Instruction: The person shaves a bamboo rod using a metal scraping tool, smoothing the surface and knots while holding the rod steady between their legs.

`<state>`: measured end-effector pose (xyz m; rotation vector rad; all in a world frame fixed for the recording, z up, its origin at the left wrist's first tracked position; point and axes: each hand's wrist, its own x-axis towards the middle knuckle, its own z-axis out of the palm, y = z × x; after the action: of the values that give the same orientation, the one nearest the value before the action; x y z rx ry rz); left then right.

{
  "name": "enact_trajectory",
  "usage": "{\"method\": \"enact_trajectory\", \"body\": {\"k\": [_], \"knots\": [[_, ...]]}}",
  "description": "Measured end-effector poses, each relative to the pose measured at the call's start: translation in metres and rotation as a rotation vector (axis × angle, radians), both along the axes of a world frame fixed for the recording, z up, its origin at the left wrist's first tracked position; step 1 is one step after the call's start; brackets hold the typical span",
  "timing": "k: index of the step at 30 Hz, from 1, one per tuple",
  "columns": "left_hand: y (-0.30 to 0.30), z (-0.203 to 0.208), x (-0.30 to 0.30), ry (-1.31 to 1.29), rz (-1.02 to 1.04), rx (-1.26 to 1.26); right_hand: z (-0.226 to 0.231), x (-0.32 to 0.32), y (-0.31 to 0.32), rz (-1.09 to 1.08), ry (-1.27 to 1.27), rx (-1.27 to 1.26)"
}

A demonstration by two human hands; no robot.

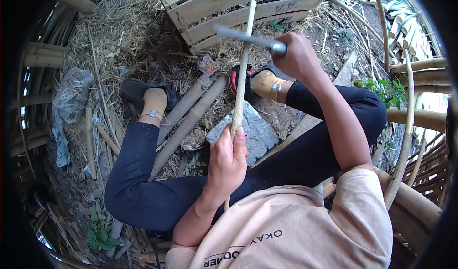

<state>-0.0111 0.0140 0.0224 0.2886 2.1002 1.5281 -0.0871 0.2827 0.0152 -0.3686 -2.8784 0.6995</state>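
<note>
Ground [117, 35] around you is littered with straw and scraps of cane. The crate [214, 11], built of pale slats, sits at the far side of it. Your legs [136, 188] are bent and spread, leaving a working space between them. Two poles [190, 122] lie side by side on the ground there, slanting away from you. Just to the right of them sits the stone [260, 135], flat and grey, beneath the line of the stick [244, 64]. That stick runs outward from your lap, and in your view its far tip overlaps the crate.

Your left hand [227, 161] is closed around the stick's nearer part, thumb pointing along it. Your right hand [298, 54] is wrapped round the handle of the knife [257, 40]. The blurred blade crosses the stick towards its far end; whether it touches the wood or passes just above, you cannot tell.

You appear to be at the shaving step, dressing the outer part of the stick. The next move probably calls for a firm left grip, a shallow blade angle and strokes directed away from your left fingers
</note>
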Motion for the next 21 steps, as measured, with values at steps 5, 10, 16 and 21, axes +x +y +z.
{"method": "enact_trajectory", "body": {"k": [5, 10, 16, 21], "knots": [[-0.005, -0.01, -0.003, -0.205, -0.048, 0.152, 0.005, -0.028, 0.048, -0.259, -0.015, 0.088], [-0.003, 0.001, -0.017, -0.284, -0.037, 0.31, 0.005, -0.01, 0.037, -0.223, 0.036, -0.028], [-0.014, 0.007, -0.029, -0.607, -0.09, 0.591, 0.014, -0.006, 0.02, -0.201, -0.012, -0.071], [-0.017, 0.016, -0.035, -0.655, -0.065, 0.711, 0.007, -0.007, 0.039, -0.219, 0.066, -0.087]]}}
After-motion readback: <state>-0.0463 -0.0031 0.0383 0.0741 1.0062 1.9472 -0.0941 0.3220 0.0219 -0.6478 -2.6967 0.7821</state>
